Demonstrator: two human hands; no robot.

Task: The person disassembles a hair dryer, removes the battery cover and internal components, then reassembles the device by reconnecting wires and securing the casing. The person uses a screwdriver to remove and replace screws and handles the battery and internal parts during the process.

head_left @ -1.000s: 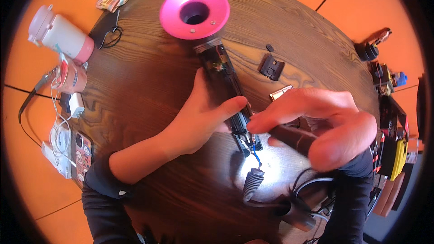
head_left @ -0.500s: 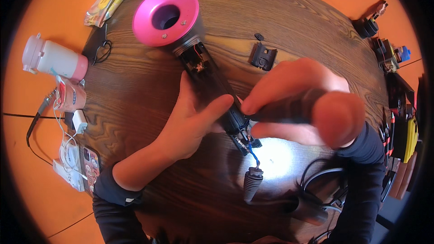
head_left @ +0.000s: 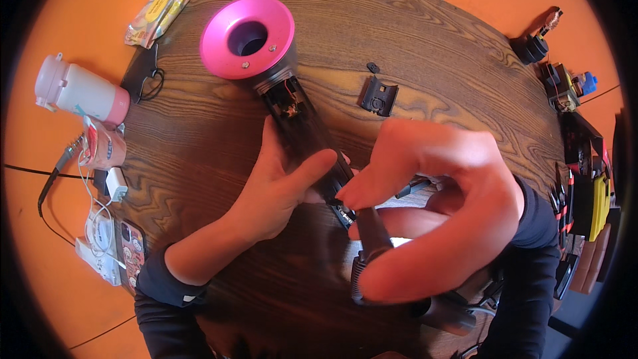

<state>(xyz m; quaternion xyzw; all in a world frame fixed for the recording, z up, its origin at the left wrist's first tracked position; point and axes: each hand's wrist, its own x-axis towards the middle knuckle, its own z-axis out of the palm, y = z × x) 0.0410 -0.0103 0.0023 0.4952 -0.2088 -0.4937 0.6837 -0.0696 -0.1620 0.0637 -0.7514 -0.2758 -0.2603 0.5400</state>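
Note:
A hair dryer with a pink ring-shaped head (head_left: 279, 33) lies slanted across the middle, its dark handle (head_left: 309, 126) opened so that wires and small parts show inside. My left hand (head_left: 276, 186) is wrapped around the handle from the left, thumb on top. My right hand (head_left: 458, 186) is closed on a dark, slim tool (head_left: 375, 233) at the handle's lower end, where metal contacts (head_left: 345, 214) show. Its exact kind is hidden by my fingers. Below it, the ribbed cord sleeve (head_left: 357, 279) is partly covered by my right hand.
Beyond my right hand lie a black cover piece (head_left: 379, 96) and a small black part (head_left: 373, 67). At left are a bottle (head_left: 83, 90), a phone (head_left: 131, 242) and a white charger (head_left: 116, 184). Tools (head_left: 598, 203) line the right edge. A dark cylinder (head_left: 448, 319) lies near the front.
My right hand has turned and come down and left, bringing the dark tool over the handle's lower end. The bright light patch on the table is now mostly covered. My left hand keeps its grip.

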